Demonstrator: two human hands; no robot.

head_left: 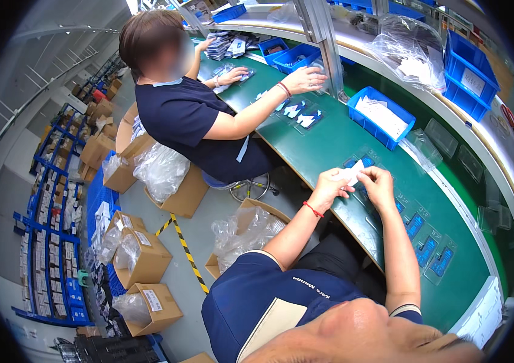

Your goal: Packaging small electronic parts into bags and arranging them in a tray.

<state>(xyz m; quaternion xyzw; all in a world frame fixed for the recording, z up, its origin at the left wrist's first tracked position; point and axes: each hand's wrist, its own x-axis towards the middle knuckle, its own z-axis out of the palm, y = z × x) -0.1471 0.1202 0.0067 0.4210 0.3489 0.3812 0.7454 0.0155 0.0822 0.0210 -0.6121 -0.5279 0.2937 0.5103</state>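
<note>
Over the green worktable, my left hand (pixel 331 187), with a red cord on its wrist, holds a small white paper piece (pixel 352 174). My right hand (pixel 378 186) pinches the same piece at its right side. Beneath and beyond my hands lie blue pieces in clear plastic trays (pixel 367 161). More clear trays with dark blue pieces, such as this near blue piece (pixel 442 261), form a row to the right of my right forearm. A blue bin (pixel 397 134) of white paper pieces (pixel 381 116) stands just past my hands.
On the left a co-worker (pixel 193 121) reaches over the same table (pixel 293 148), beside trays with white and blue pieces (pixel 305 118). Empty clear trays (pixel 441 138) lie near the far edge. A metal post (pixel 323 48) rises there. Cardboard boxes (pixel 148 260) with plastic bags stand on the floor.
</note>
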